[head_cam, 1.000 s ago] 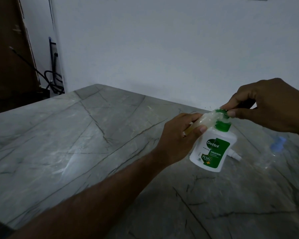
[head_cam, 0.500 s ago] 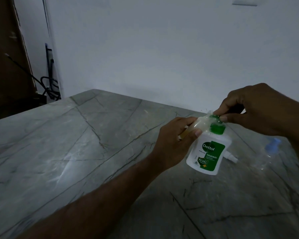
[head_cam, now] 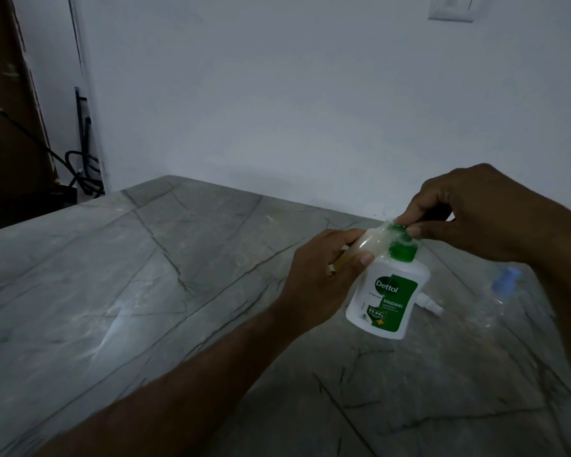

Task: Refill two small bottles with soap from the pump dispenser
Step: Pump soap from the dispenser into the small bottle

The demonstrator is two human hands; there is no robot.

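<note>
A white pump dispenser [head_cam: 388, 300] with a green label and green collar stands on the marble table [head_cam: 145, 291]. My right hand [head_cam: 472, 216] presses down on its green pump head. My left hand [head_cam: 320, 275] holds a small clear bottle [head_cam: 368, 245], tilted, with its mouth against the pump's nozzle. The bottle holds some pale liquid. A second small clear bottle [head_cam: 503, 291] with a blue cap lies on the table at the right, partly behind my right forearm.
A small white cap or nozzle piece [head_cam: 431, 303] lies on the table just behind the dispenser. A white wall runs along the table's far edge. Dark cables [head_cam: 83, 169] hang in the back left corner beside a brown panel.
Both hands stay on the dispenser and the small bottle, and my right hand keeps pressing the pump. The view has shifted slightly.
</note>
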